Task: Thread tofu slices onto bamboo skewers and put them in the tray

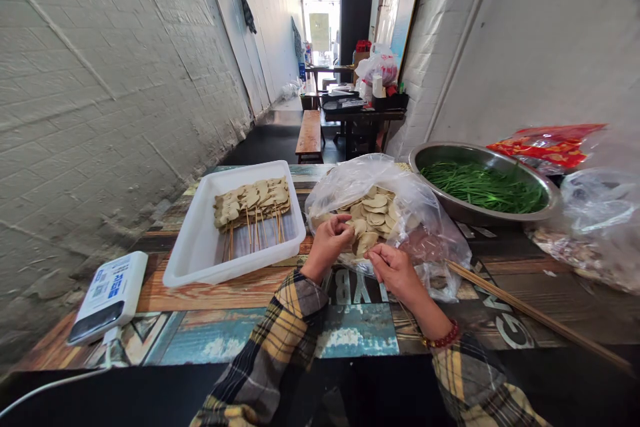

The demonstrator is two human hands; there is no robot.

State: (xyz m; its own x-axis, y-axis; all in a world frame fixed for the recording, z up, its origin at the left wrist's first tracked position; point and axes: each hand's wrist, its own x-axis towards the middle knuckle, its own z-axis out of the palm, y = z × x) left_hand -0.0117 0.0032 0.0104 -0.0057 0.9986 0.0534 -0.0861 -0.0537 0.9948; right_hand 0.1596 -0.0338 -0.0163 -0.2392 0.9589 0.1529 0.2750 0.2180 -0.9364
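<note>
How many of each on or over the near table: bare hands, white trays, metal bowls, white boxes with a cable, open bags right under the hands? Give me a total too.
Hands: 2 (left hand, right hand)
White tray: 1
Metal bowl: 1
White box with cable: 1
Open bag: 1
Total: 6

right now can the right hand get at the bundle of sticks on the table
Probably yes: the stick bundle lies to the right of the right hand, apparently with nothing on top. That hand looks busy at a slice, so it may need freeing first.
</note>
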